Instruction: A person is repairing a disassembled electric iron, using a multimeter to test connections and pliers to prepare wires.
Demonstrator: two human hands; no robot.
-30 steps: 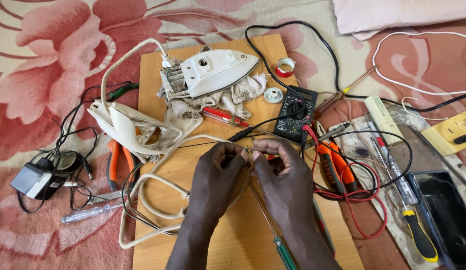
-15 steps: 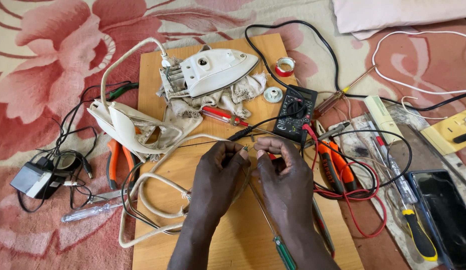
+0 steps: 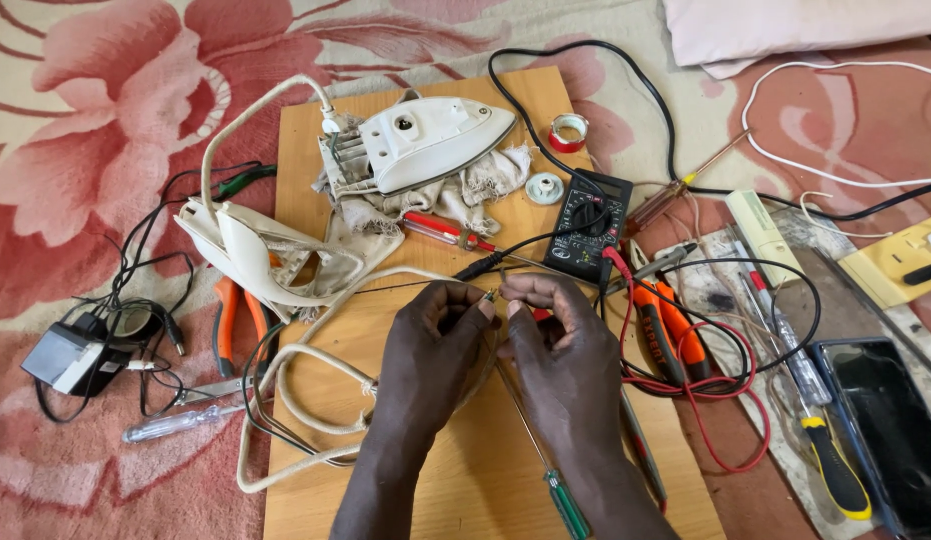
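Hands meet over the wooden board (image 3: 455, 470) that serves as worktop; the left hand (image 3: 430, 350) and right hand (image 3: 555, 350) both have fingers pinched shut on a small metal part (image 3: 491, 297) between their tips, near the middle of the board, with a thin black probe lead (image 3: 475, 268) running up to it; what exactly it is I cannot tell. Being so tiny, the part could slip and drop among the cream cord (image 3: 305, 400); the green-handled screwdriver (image 3: 550, 470) lying under the right wrist could roll. A black multimeter (image 3: 585, 225) lies just beyond; a flat yellow package (image 3: 900, 265) sits at the right edge; a red tape roll (image 3: 568, 132) lies near the white iron body (image 3: 430, 140).
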